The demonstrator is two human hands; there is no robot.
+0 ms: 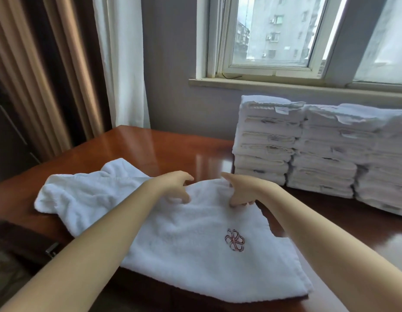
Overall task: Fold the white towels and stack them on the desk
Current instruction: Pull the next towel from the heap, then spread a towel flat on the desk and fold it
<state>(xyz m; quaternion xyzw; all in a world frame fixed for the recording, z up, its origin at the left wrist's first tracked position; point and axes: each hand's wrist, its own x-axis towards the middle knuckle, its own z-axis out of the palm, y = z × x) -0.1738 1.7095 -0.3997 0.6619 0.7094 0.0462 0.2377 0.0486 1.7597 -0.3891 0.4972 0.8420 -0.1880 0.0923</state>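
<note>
A white towel (191,251) with a red embroidered emblem (234,240) lies spread over the brown desk (150,145), its near edge hanging over the front and its left part crumpled. My left hand (175,188) hovers over the towel's far edge with fingers loosely curled, holding nothing that I can see. My right hand (239,190) pinches the towel's far edge near its right corner. Stacks of folded white towels (308,149) stand at the back right of the desk.
A wall with a window (274,34) and sill rises behind the desk. Curtains (60,75) hang at the left. The desk's left edge drops to a dark cabinet (13,136).
</note>
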